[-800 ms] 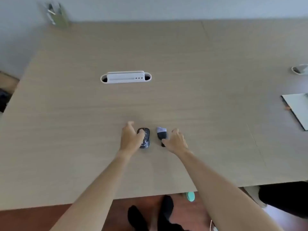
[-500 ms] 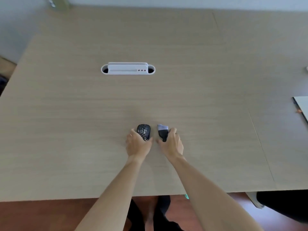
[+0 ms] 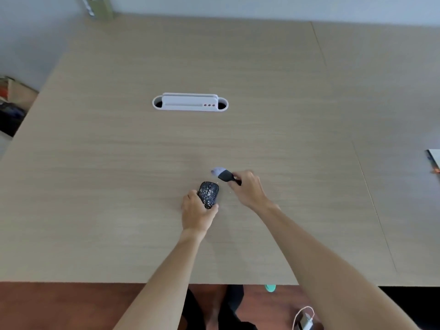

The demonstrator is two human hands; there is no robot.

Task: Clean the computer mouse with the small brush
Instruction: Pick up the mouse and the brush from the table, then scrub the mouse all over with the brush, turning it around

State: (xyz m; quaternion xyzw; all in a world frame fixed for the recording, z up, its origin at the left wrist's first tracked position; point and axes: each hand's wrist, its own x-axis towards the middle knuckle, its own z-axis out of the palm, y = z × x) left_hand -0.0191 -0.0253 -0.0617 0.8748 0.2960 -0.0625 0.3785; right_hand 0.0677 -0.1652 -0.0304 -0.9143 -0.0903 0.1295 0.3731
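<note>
My left hand point(image 3: 198, 211) clamps speckled mouse point(image 3: 208, 191) on table point(image 3: 119, 186); right hand point(image 3: 247, 186) pinches brush point(image 3: 225, 175). Sweep lightly, bristles outward.

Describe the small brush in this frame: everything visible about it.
The small brush has a short black handle that widens toward a pale bluish-white bristle tuft, slightly blurred. The right hand holds it by the handle end, bristles pointing up-left. It sits just up-right of the speckled mouse, not touching it. Whether it is clear of the table cannot be told.
</note>
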